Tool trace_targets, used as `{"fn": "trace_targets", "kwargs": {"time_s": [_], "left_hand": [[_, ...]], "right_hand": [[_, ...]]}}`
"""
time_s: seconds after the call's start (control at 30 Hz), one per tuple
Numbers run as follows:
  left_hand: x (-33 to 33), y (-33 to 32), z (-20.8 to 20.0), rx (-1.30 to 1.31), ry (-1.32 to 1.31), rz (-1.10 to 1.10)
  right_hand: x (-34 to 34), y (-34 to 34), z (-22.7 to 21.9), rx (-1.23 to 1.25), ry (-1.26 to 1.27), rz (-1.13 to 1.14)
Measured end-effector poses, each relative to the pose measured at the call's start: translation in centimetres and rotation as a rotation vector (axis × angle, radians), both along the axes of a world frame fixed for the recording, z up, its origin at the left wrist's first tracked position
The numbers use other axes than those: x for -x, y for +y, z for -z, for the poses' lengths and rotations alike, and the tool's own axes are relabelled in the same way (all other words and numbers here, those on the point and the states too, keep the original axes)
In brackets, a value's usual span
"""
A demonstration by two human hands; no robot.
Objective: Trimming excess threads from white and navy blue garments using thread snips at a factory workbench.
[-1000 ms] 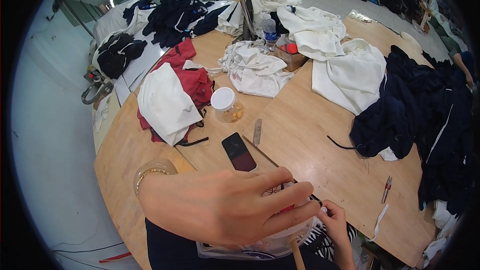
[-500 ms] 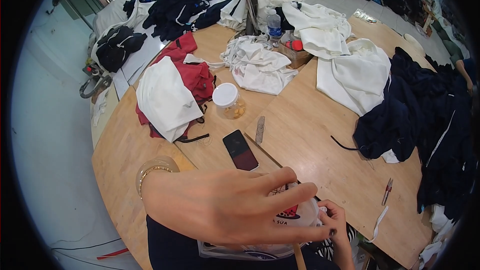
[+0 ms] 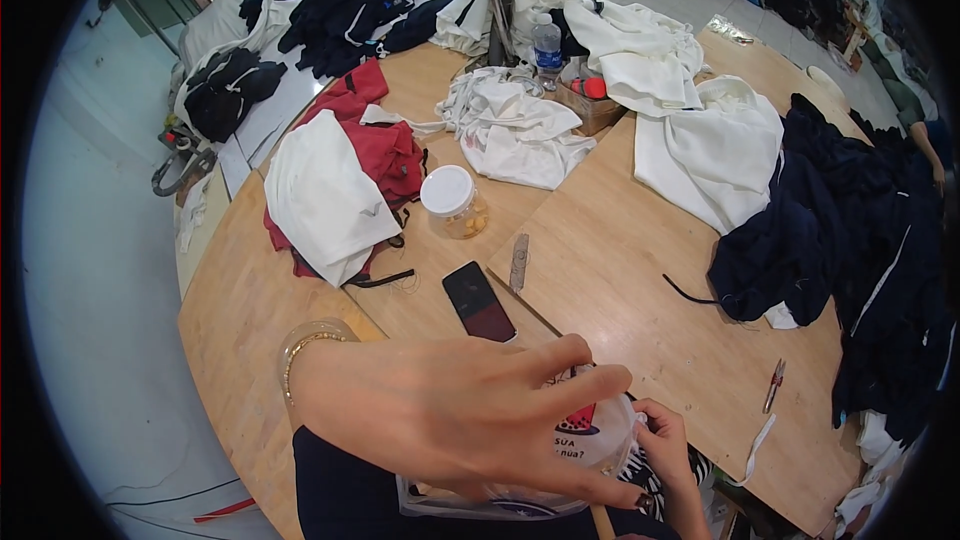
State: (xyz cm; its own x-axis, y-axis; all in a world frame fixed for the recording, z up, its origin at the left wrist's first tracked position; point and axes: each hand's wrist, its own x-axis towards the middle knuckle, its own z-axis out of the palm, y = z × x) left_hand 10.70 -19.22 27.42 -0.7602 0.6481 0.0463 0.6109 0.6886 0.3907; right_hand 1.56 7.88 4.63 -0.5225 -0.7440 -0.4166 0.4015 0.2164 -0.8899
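Note:
A clear plastic bag (image 3: 590, 445) with a red and black printed drawing is in front of me, low in the head view. My left hand (image 3: 470, 410) reaches across it, palm down, its fingers spread and slightly bent, the thumb well apart from them. Much of the bag is hidden under this hand. At the bag's right edge, my right hand (image 3: 668, 445) pinches the plastic between thumb and fingers. A narrow tan stick (image 3: 602, 522) shows just below my left thumb. Beyond my left hand, a dark-screened phone (image 3: 480, 300) lies on the wooden table (image 3: 600, 270).
A white-lidded jar (image 3: 453, 198) stands left of centre beside white and red garments (image 3: 330, 195). Farther back are a water bottle (image 3: 547, 48) and white cloth (image 3: 515, 130). Navy garments (image 3: 840, 210) lie at right. Thread snips (image 3: 775, 385) rest near the right edge.
My left thumb has moved down, away from the fingers, so more of the bag's print shows. My right hand keeps its place at the bag's edge. The view has shifted slightly.

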Motion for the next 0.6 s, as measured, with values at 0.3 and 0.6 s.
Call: {"fn": "trace_targets", "kwargs": {"time_s": [0.3,0.6], "left_hand": [[3.2,-4.2,1.3,-0.184,-0.112,-0.159],[12.9,-15.2,8.7,0.019,0.142,-0.879]], "right_hand": [[0.4,-0.1,0.3,-0.034,0.058,-0.023],[0.0,0.7,0.8,0.001,0.051,0.001]]}}
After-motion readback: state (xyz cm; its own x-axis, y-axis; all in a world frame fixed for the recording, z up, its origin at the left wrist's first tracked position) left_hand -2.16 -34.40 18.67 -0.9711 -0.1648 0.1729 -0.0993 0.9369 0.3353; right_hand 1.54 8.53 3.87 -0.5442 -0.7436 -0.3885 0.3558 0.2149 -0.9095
